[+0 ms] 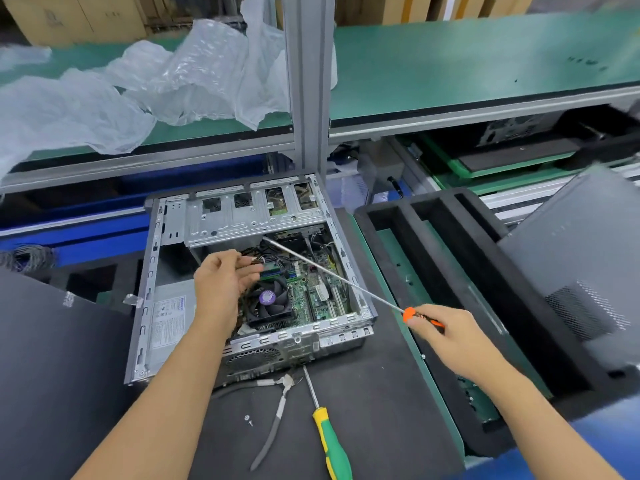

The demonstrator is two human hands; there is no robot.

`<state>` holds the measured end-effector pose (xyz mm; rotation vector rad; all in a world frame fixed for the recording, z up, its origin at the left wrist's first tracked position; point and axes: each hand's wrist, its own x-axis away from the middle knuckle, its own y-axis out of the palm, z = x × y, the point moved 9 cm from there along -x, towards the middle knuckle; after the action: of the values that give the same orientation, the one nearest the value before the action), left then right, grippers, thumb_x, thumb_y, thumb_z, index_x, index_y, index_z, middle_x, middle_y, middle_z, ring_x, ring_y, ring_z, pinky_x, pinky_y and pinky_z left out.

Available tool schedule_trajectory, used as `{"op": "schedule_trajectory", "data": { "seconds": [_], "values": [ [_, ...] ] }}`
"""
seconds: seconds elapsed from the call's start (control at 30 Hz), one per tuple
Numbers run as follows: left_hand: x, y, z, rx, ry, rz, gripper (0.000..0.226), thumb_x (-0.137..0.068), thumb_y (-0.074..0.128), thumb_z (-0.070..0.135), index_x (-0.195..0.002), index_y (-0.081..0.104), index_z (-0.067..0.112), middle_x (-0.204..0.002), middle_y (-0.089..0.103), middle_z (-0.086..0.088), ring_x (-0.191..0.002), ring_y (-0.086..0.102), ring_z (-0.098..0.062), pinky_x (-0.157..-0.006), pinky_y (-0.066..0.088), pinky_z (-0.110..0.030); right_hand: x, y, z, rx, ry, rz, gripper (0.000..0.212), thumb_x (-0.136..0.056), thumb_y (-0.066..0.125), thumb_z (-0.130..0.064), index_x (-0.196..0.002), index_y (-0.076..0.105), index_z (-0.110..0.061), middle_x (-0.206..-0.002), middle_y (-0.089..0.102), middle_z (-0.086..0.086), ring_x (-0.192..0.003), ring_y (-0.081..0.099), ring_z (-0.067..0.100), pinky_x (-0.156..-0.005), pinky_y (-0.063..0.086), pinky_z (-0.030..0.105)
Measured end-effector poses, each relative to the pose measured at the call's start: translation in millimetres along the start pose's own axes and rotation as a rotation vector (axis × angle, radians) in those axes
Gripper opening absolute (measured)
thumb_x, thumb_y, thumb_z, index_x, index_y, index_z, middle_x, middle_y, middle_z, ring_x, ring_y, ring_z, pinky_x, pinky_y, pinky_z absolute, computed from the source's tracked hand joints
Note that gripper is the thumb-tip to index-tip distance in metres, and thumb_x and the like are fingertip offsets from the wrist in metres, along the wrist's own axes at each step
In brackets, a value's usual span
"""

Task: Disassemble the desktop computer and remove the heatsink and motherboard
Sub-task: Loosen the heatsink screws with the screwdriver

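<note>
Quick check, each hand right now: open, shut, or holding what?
Left hand: pinches a cable connector inside the case.
Right hand: grips the orange screwdriver.

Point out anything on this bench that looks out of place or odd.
Two loose screws lie on the black mat beside the pliers, easy to lose. Crumpled plastic wrap sprawls across the green shelf. Otherwise nothing stands out.

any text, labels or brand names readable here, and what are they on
None can be read.
Power supply label: dense print, too small.
Purple fan sticker: blurred.
Sticker on the black panel: blurred.
Cardboard boxes: faint marks, unreadable.
Motherboard: markings too small.
</note>
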<state>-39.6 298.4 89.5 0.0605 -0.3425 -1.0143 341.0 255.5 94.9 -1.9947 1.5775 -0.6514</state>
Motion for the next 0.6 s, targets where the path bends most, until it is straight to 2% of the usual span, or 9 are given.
{"op": "schedule_trajectory", "data": {
  "seconds": [0.1, 0.2, 0.3, 0.37, 0.43, 0.53, 0.6],
  "values": [
    [12, 4, 2, -0.190, 0.037, -0.053, 0.014, -0.093, 0.064, 0.016, -0.088, 0.065, 0.003, -0.074, 0.073, -0.009, -0.060, 0.069, -0.016, -0.049, 0.051, -0.019, 21, -4, 23, -0.127, 0.099, 0.168, 0.022, -0.095, 0.053, -0.039, -0.081, 0.066, -0.028, -0.066, 0.057, 0.000, -0.055, 0.049, 0.009, -0.052, 0.042, 0.015],
    [30, 19, 0, -0.253, 0.077, -0.157, 0.010, -0.087, 0.072, 0.014, -0.084, 0.068, 0.005, -0.073, 0.072, -0.013, -0.060, 0.067, -0.018, -0.052, 0.052, -0.020, 42, 0, 46, -0.108, 0.200, 0.322, 0.025, -0.098, 0.048, -0.031, -0.080, 0.065, -0.027, -0.071, 0.057, -0.007, -0.067, 0.055, 0.010, -0.062, 0.044, 0.020],
    [48, 32, -3, -0.259, 0.101, -0.235, 0.011, -0.086, 0.074, 0.017, -0.084, 0.069, 0.008, -0.073, 0.071, -0.014, -0.060, 0.065, -0.022, -0.054, 0.052, -0.023, 59, 20, 67, -0.042, 0.303, 0.348, 0.036, -0.101, 0.039, -0.032, -0.074, 0.059, -0.018, -0.071, 0.052, 0.002, -0.072, 0.051, 0.014, -0.065, 0.040, 0.031],
    [61, 37, -7, -0.261, 0.105, -0.260, 0.009, -0.090, 0.069, 0.017, -0.088, 0.070, 0.008, -0.078, 0.073, -0.013, -0.064, 0.067, -0.023, -0.056, 0.054, -0.024, 66, 39, 73, -0.012, 0.343, 0.322, 0.039, -0.102, 0.034, -0.034, -0.069, 0.050, -0.019, -0.073, 0.049, 0.005, -0.071, 0.046, 0.013, -0.061, 0.033, 0.024],
    [75, 41, -7, -0.277, 0.139, -0.267, 0.012, -0.095, 0.062, 0.015, -0.091, 0.069, 0.007, -0.081, 0.073, -0.011, -0.066, 0.069, -0.023, -0.055, 0.054, -0.023, 70, 60, 77, 0.033, 0.377, 0.266, 0.036, -0.102, 0.030, -0.035, -0.078, 0.053, -0.021, -0.080, 0.046, 0.004, -0.070, 0.047, 0.013, -0.060, 0.032, 0.019],
    [99, 43, -4, -0.294, 0.204, -0.278, 0.018, -0.099, 0.054, 0.015, -0.089, 0.068, 0.008, -0.079, 0.072, -0.009, -0.061, 0.068, -0.022, -0.051, 0.053, -0.023, 73, 89, 82, 0.087, 0.415, 0.224, 0.032, -0.103, 0.031, -0.031, -0.105, 0.060, -0.017, -0.087, 0.042, 0.001, -0.075, 0.049, 0.021, -0.071, 0.042, 0.033],
    [115, 41, -5, -0.332, 0.248, -0.297, 0.022, -0.100, 0.054, 0.018, -0.085, 0.069, 0.013, -0.076, 0.071, -0.008, -0.057, 0.066, -0.021, -0.048, 0.051, -0.023, 73, 96, 78, 0.213, 0.400, 0.262, 0.029, -0.103, 0.035, -0.028, -0.110, 0.060, -0.016, -0.088, 0.043, 0.000, -0.079, 0.046, 0.020, -0.077, 0.043, 0.036]
  ]
}}
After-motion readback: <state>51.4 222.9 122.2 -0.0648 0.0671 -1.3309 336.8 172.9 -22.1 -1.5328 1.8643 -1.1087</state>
